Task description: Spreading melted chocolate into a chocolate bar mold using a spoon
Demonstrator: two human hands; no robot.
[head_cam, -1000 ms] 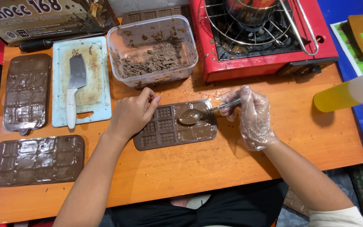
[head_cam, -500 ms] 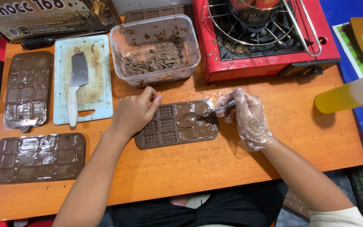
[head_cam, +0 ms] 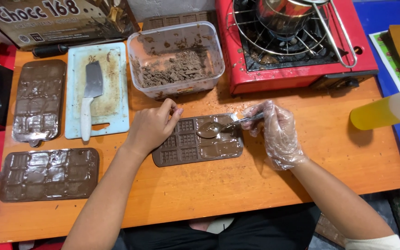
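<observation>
Near the middle of the orange wooden tabletop (head_cam: 255, 185) lies a brown, probably floppy silicone chocolate-bar mould (head_cam: 195, 146), best steadied at its rim. The bare left hand (head_cam: 151, 127) presses its left edge; the plastic-gloved right hand (head_cam: 276, 132) pinches a chocolate-coated metal spoon (head_cam: 211, 128) over it.

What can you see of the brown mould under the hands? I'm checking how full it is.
The brown rectangular chocolate mould lies flat on the orange wooden table, divided into grid-patterned cavities. Its right-hand cavities look filled with glossy melted chocolate; the left ones show bare grids. The bare left hand rests on its left end. The gloved right hand holds a metal spoon over it.
</observation>
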